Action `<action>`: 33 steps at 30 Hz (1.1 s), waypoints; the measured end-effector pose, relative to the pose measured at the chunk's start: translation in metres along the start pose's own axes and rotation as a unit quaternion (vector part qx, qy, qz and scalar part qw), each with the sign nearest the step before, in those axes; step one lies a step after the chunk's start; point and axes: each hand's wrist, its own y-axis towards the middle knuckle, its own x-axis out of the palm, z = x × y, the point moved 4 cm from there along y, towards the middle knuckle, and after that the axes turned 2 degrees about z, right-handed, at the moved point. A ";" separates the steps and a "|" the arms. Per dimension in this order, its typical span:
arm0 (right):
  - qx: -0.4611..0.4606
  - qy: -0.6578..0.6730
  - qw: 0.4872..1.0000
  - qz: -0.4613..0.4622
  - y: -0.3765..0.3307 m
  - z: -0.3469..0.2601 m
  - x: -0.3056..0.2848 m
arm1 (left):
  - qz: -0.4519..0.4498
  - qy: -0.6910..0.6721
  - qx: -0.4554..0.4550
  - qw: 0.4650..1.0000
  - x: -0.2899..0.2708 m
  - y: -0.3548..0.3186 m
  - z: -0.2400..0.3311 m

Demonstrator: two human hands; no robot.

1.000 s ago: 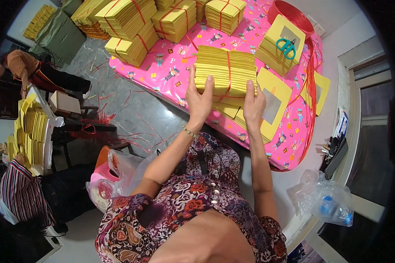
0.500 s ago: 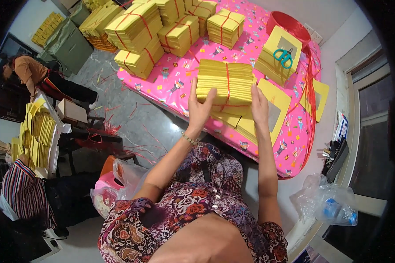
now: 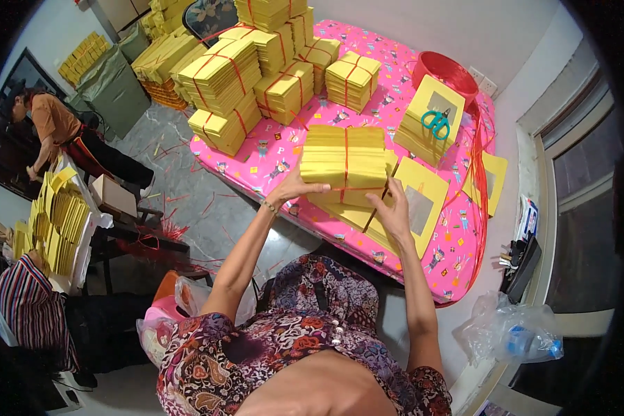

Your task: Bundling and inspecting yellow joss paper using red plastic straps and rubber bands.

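Both hands hold a bundle of yellow paper [image 3: 345, 154], tied crosswise with red strapping, above the near edge of the table. My left hand [image 3: 291, 188] grips its left side, thumb across the near face. At the lower right corner, my right hand [image 3: 394, 211] has its thumb and fingers closed on the bundle; some fingertips are hidden. Underneath and to the right lie flat yellow sheets [image 3: 430, 191] with a grey rectangle on top. Green-handled scissors [image 3: 435, 125] rest on a taller stack of yellow paper [image 3: 423, 111].
Tied yellow bundles [image 3: 222, 76] are piled at the table's far left. The pink patterned tablecloth [image 3: 256, 170] carries a red basin [image 3: 447, 73] and trailing red strips [image 3: 480, 208]. Two other people work at left beside a bench of yellow paper [image 3: 59, 222]. A plastic bag [image 3: 516, 329] lies at right.
The bundle has come a little lower and to the left in view, with its near face showing more. My right hand has shifted down to its lower corner. The whole view has also shifted.
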 end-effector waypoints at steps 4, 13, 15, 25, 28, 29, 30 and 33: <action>0.023 0.027 0.999 0.032 0.031 -0.030 -0.007 | 0.052 -0.086 -0.062 0.993 -0.002 -0.010 0.053; 0.166 -0.095 0.975 -0.116 0.104 -0.031 0.015 | 0.060 -0.169 -0.201 0.963 -0.020 -0.010 0.021; 0.174 -0.096 0.975 -0.101 0.111 -0.014 0.023 | 0.043 -0.248 -0.259 0.932 -0.020 -0.009 0.015; 0.021 0.022 0.997 0.070 0.066 0.006 0.020 | 0.102 -0.428 -0.287 0.851 -0.018 -0.001 0.005; 0.049 -0.099 0.991 0.074 0.014 0.014 -0.002 | 0.116 -0.442 -0.308 0.834 -0.028 -0.006 0.003; 0.046 -0.139 0.986 0.078 0.000 0.017 -0.010 | 0.127 -0.451 -0.321 0.823 -0.030 -0.007 0.002; 0.043 -0.181 0.979 0.082 -0.013 0.020 -0.018 | 0.110 -0.445 -0.313 0.832 -0.034 -0.007 -0.001; 0.014 -0.249 0.962 0.111 -0.045 0.033 -0.042 | 0.099 -0.426 -0.307 0.845 -0.046 -0.006 0.014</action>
